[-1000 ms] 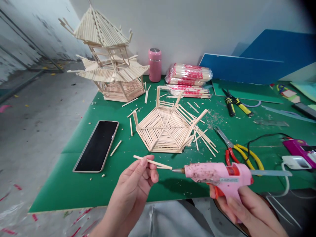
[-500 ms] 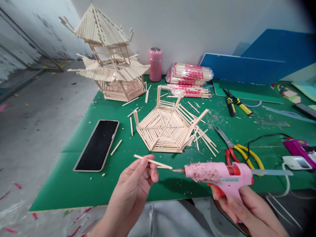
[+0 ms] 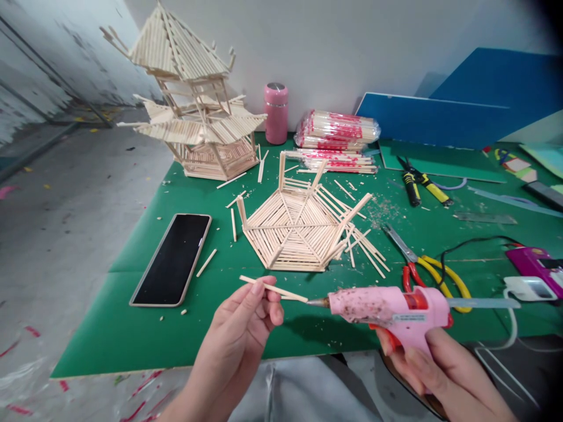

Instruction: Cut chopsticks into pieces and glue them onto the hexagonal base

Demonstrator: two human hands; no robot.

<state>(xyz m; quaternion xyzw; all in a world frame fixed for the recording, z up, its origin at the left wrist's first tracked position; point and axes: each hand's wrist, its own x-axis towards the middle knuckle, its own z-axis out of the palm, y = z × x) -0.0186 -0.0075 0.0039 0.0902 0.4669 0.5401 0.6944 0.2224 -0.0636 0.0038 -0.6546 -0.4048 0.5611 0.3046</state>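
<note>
Left-hand fingers (image 3: 251, 296) pinching slender wooden sticks (image 3: 290, 293) above green surface (image 3: 145, 337); right-hand fingers (image 3: 407, 370) wrapped around pink hot-glue gun (image 3: 382, 306), nozzle (image 3: 319, 303) at stick ends, contact unclear; hexagonal stick framework (image 3: 292, 225) beyond, on surface.

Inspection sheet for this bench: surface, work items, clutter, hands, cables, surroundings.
Surface: green tabletop, strewn with wood chips.
Work items: hexagonal stick frame with corner posts; glue gun, nozzle at tip of held sticks, contact unclear.
Clutter: phone, loose sticks, red-and-yellow pliers, black-and-yellow cutters.
Hands: left hand pinches held sticks; right hand grips glue gun.
Cables: black cable near purple device; white cable at right.
Surroundings: pagoda model back left; pink flask and wrapped stick bundles by the wall; floor with red scraps.
</note>
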